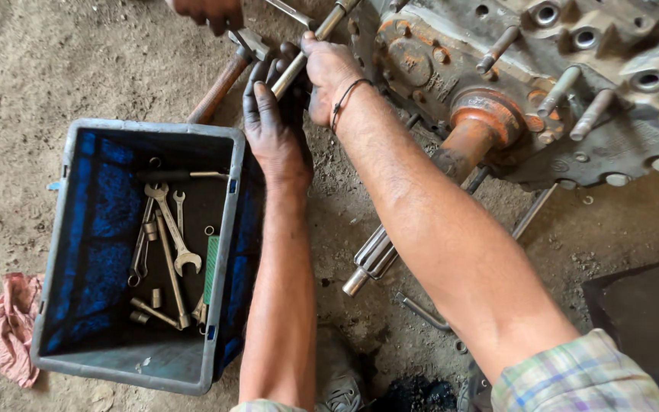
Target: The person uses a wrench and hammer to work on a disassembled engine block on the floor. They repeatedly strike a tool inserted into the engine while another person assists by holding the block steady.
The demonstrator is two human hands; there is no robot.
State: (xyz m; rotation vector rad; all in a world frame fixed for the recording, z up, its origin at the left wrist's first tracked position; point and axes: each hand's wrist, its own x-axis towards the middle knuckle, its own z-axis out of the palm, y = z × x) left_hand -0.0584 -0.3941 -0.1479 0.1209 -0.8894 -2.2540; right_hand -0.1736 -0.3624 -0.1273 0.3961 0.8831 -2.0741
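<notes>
Our left hand (272, 114) and right hand (328, 69) both wrap tight around a metal rod (308, 47) beside the engine block (543, 84), above the dirt floor (78, 53). A blue crate (78, 229) holds wrenches (171, 236) just left of our left arm. Another person's hand (209, 11) is on a hammer (223, 76).

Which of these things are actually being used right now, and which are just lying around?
In use:
- metal rod, gripped by left hand and right hand
- engine block, which the rod reaches toward

Lying about:
- blue crate of wrenches
- pink rag
- loose rods on the ground
</notes>
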